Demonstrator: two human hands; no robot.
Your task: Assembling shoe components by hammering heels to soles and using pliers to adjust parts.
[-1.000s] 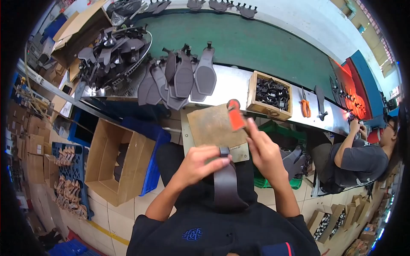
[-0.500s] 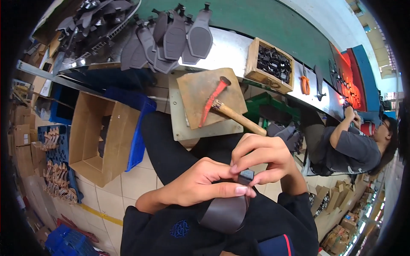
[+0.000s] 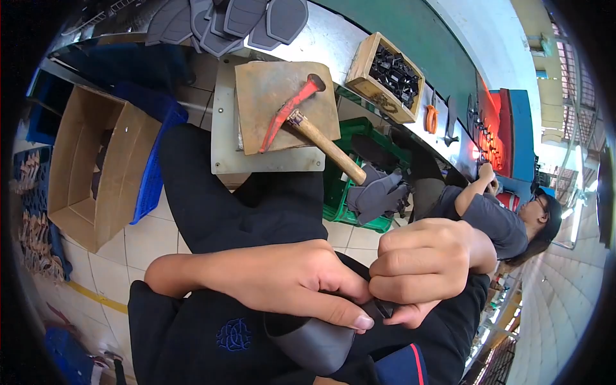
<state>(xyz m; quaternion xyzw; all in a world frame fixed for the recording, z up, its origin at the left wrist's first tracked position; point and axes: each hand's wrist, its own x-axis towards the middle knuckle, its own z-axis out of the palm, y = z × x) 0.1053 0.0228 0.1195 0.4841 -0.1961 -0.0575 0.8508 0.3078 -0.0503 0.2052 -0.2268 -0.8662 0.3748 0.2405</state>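
My left hand [image 3: 289, 279] is closed around a dark shoe sole [image 3: 311, 346], its curved, smooth part hanging below the fingers in front of my shirt. My right hand [image 3: 423, 263] has its fingers curled, with thumb and forefinger pinching a small black piece [image 3: 384, 308] at the sole's narrow heel end. The two hands nearly meet there, and the fingers hide most of that piece, so I cannot tell whether it is joined to the sole. Beyond them, a hammer [image 3: 327, 149] with a red head and wooden handle lies on a brown board [image 3: 263, 90], touched by neither hand.
A wooden box [image 3: 382, 102] of small black pieces, orange-handled pliers [image 3: 432, 119] and several grey soles [image 3: 285, 22] lie on the bench. A cardboard box [image 3: 119, 186] stands left, a green crate [image 3: 333, 212] right of my knees. A co-worker [image 3: 497, 221] sits at the right.
My view has shifted, so the bench sits higher and further left. My right hand has curled over the heel end, covering the small black piece that showed plainly between the fingers before.
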